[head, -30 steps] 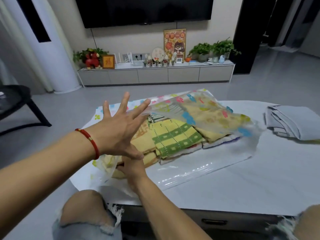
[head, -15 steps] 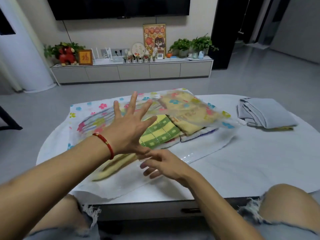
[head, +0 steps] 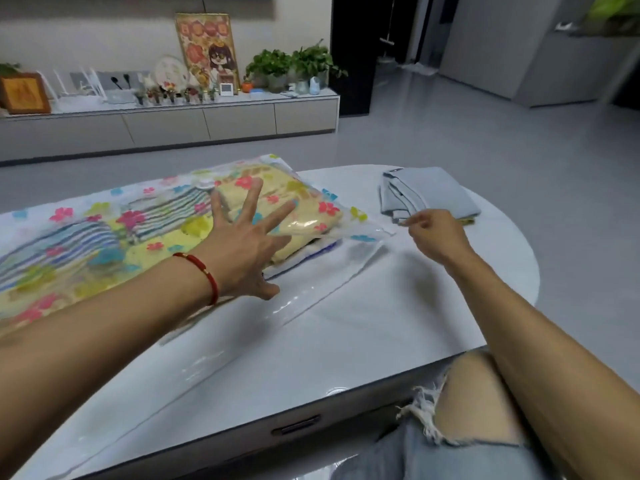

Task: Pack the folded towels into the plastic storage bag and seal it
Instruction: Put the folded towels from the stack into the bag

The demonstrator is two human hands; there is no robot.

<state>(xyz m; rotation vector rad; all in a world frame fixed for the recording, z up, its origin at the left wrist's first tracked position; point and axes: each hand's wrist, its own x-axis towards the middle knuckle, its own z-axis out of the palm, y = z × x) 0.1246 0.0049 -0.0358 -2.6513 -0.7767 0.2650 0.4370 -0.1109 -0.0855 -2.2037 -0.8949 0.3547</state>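
Head view: the left hand (head: 247,244) is pressing, fingers splayed, on the bag (head: 104,230) of towels (head: 298,216) on the table (head: 398,306); the right hand (head: 433,233) is pinching its corner. Trapped air could be spoiling the seal.

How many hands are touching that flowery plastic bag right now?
1. The left hand lies spread flat on the flowery plastic bag, over the yellow towel inside. The right hand is beside the bag's corner; whether its fingertips pinch the edge cannot be told.
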